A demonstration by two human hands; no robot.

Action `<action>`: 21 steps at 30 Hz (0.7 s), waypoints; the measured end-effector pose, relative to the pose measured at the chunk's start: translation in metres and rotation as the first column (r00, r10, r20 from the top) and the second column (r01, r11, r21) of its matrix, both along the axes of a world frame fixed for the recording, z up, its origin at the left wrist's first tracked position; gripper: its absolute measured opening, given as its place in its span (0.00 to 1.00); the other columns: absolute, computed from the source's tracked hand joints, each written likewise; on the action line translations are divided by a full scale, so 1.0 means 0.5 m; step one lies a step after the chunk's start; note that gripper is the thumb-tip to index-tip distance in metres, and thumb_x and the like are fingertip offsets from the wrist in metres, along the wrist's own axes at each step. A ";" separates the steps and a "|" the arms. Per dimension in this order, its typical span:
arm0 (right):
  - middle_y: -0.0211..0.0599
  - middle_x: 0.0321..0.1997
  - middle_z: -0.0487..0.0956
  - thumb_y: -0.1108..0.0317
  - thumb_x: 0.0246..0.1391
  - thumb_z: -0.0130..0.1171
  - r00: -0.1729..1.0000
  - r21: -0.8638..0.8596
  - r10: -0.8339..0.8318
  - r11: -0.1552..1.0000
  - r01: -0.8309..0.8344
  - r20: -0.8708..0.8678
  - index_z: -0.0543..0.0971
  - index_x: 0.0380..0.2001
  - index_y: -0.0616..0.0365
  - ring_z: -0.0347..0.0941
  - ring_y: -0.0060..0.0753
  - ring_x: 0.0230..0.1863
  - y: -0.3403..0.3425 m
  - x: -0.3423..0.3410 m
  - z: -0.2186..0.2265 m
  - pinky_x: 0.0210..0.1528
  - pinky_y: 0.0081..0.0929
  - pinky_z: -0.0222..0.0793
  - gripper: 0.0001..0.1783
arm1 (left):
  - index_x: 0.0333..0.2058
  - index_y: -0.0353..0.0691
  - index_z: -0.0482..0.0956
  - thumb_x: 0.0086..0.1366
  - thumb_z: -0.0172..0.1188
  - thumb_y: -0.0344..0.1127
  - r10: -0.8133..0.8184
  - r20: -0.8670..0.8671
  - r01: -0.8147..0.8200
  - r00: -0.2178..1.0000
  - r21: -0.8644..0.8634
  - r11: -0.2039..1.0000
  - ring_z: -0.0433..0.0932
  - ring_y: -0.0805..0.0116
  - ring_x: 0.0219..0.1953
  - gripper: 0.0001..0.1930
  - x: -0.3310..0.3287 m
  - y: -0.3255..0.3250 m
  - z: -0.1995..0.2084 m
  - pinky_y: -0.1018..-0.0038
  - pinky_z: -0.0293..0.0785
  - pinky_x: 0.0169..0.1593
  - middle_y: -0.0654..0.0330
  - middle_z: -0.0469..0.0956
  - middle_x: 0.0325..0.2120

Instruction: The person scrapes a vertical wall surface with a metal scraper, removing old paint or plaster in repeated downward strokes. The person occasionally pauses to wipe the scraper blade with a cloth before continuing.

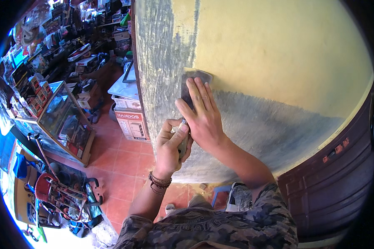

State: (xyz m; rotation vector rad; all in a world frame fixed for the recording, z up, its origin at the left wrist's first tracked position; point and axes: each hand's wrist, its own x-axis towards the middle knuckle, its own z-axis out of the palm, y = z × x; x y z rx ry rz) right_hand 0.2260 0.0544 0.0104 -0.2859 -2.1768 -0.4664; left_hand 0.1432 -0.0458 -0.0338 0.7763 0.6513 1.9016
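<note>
A wide scraper [186,89] lies with its blade against the yellow wall [274,45], at the edge of a scraped grey patch [253,120]. My left hand [170,145] is closed round its handle, thumb on top. Flat on the blade rests my right hand [204,120], fingers stretched upward and thumb out to the left. The fingers hide part of the blade. To the left of the blade runs a grey, streaky strip [156,62] of wall with yellow traces.
A dark panelled door [328,186] stands at right. Left are a glass display case [64,124], a cardboard box [131,125], crowded shelves and a red-seated metal frame [47,186]. Below the wall, a blue stool leg [215,197] shows on the red tiles [118,166].
</note>
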 end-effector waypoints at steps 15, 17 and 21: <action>0.70 0.59 0.66 0.66 0.49 0.56 1.000 0.091 -0.021 0.996 0.020 0.009 0.74 0.44 0.61 0.60 0.69 0.64 0.002 -0.038 0.061 0.69 0.58 0.50 0.18 | 0.49 0.43 0.65 0.71 0.51 0.35 0.045 -0.009 -0.045 0.999 0.063 0.997 0.60 0.79 0.09 0.11 -0.031 -0.021 0.056 0.83 0.52 0.10 0.60 0.74 0.20; 0.70 0.58 0.67 0.66 0.50 0.55 0.999 0.115 0.034 0.993 -0.033 -0.011 0.74 0.43 0.61 0.61 0.68 0.64 -0.001 -0.041 0.065 0.68 0.58 0.51 0.17 | 0.52 0.45 0.63 0.71 0.49 0.34 -0.020 -0.037 0.020 0.999 -0.011 1.000 0.61 0.79 0.10 0.13 -0.024 -0.026 0.070 0.83 0.53 0.11 0.58 0.75 0.23; 0.71 0.57 0.68 0.64 0.51 0.55 0.998 0.140 -0.061 0.989 0.056 0.030 0.74 0.43 0.61 0.62 0.69 0.63 -0.007 -0.047 0.091 0.68 0.58 0.51 0.17 | 0.48 0.42 0.66 0.71 0.51 0.35 0.073 -0.048 -0.075 0.996 -0.028 0.997 0.62 0.78 0.10 0.10 -0.023 -0.024 0.099 0.83 0.51 0.11 0.58 0.74 0.20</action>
